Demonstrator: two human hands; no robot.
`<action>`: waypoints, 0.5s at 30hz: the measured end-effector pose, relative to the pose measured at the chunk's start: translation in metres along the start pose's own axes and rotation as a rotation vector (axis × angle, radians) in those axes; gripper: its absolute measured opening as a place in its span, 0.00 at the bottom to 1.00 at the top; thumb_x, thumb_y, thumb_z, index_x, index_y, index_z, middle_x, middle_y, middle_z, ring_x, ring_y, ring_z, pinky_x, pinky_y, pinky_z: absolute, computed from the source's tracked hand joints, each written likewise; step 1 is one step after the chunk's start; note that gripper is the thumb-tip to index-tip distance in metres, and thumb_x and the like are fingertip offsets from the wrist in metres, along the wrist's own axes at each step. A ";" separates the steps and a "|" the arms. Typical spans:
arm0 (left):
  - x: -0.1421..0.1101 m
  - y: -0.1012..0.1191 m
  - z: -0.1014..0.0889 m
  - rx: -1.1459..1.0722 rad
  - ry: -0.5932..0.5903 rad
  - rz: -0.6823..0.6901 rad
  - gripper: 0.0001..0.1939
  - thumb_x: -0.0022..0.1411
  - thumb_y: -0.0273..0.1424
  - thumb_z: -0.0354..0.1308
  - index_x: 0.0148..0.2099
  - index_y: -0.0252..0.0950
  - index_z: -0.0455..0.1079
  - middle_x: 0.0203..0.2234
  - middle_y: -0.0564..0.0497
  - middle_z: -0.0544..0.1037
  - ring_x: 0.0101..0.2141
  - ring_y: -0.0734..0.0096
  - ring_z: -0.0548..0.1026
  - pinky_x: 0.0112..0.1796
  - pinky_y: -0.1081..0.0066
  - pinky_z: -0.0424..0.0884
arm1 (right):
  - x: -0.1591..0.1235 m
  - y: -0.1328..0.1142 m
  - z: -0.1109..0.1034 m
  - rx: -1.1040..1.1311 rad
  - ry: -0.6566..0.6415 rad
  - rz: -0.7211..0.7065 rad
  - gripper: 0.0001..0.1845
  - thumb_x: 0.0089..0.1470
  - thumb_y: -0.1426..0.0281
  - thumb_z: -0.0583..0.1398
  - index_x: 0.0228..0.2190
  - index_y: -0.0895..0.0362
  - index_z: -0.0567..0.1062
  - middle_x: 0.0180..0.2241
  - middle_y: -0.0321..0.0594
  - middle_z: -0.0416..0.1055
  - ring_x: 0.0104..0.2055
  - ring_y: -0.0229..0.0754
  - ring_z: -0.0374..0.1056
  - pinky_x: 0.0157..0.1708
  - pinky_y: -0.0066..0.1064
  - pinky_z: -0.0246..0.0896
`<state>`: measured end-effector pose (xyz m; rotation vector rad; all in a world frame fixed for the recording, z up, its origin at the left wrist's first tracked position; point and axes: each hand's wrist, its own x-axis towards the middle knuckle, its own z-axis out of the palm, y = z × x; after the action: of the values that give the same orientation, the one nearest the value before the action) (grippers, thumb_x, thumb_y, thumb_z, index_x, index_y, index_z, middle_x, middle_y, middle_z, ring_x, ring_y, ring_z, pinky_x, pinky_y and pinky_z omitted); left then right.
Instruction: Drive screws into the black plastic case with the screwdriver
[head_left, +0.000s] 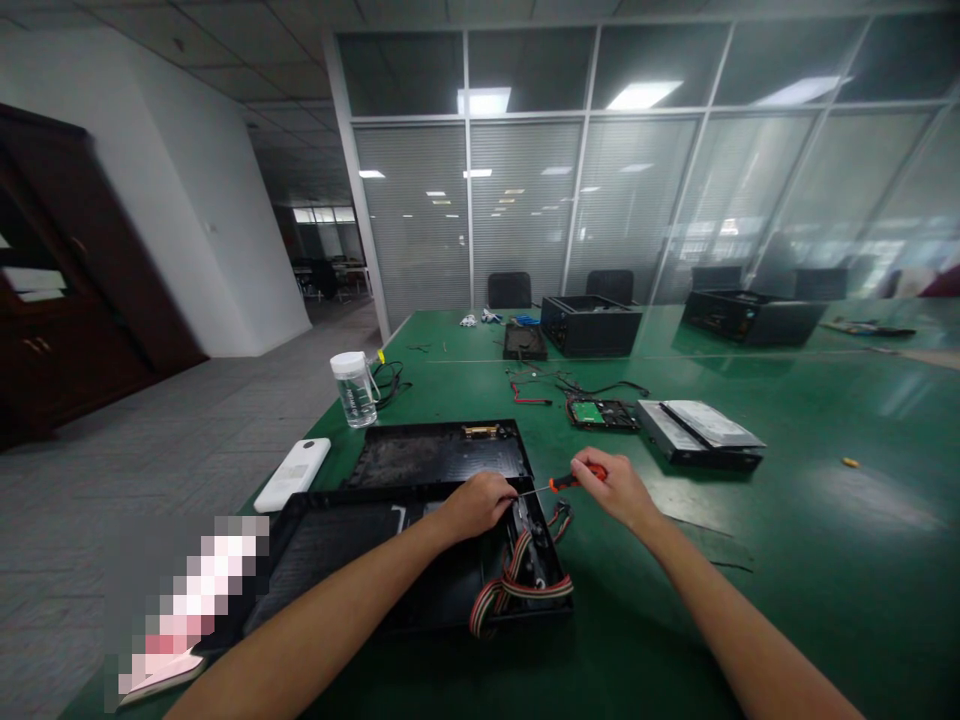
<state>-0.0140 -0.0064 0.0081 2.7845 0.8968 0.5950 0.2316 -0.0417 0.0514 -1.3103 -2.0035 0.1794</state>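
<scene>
My right hand (611, 485) grips the orange and black handle of a screwdriver (564, 481). Its thin metal shaft points left, with the tip close to the fingers of my left hand (480, 505). Those left fingers are pinched together at the upper right corner of a black computer case panel (330, 555); whatever lies between them is hidden. Along the panel's right end, a striped bundle of red, white and black wires (517, 590) loops over the edge. Behind it lies a second black panel (435, 455) with a small gold-coloured part (480, 432) on it.
A clear water bottle (355, 390) and white power bank (292, 475) stand at left. To the right are a green circuit board (592, 413) in a black frame and stacked metal drives (701, 435). Black computer cases (591, 328) sit farther back, with loose cables (532, 400) before them.
</scene>
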 end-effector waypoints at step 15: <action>-0.002 0.001 0.001 0.060 0.027 -0.001 0.06 0.58 0.24 0.53 0.38 0.33 0.69 0.33 0.48 0.74 0.37 0.66 0.71 0.40 0.71 0.64 | 0.055 -0.101 -0.019 -0.698 -0.215 -0.009 0.27 0.58 0.54 0.42 0.27 0.58 0.71 0.26 0.48 0.73 0.30 0.48 0.69 0.28 0.31 0.51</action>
<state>-0.0143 -0.0090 0.0064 2.8350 0.9370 0.6171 0.1571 -0.0482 0.1401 -1.7556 -2.3604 -0.4434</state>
